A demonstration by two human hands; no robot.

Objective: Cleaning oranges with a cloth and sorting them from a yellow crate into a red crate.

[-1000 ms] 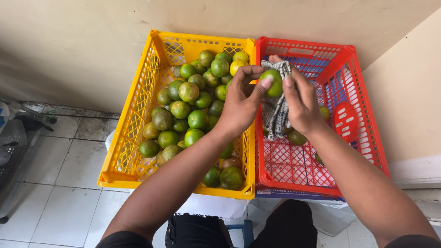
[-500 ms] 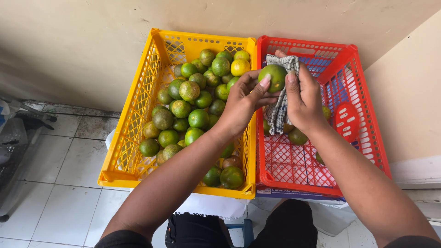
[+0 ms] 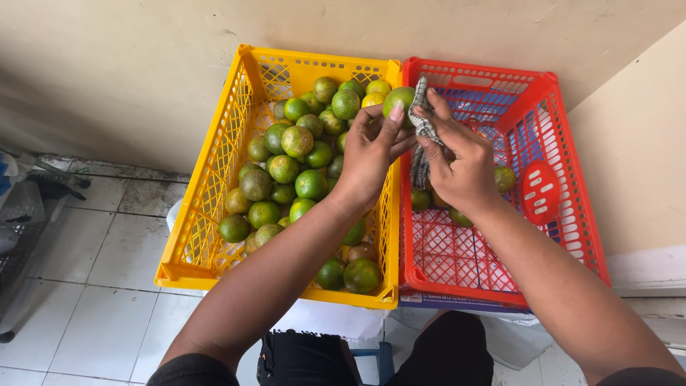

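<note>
Setting resembled a small fruit-handling corner, possibly a shop's back area: yellow crate (image 3: 214, 154) heaped with green citrus fruit (image 3: 296, 141), red crate (image 3: 564, 171), stained wall (image 3: 143, 64), tiled floor (image 3: 93, 286).

Single head-worn view, steeply downward, close over two crates (image 3: 400, 78).
</note>
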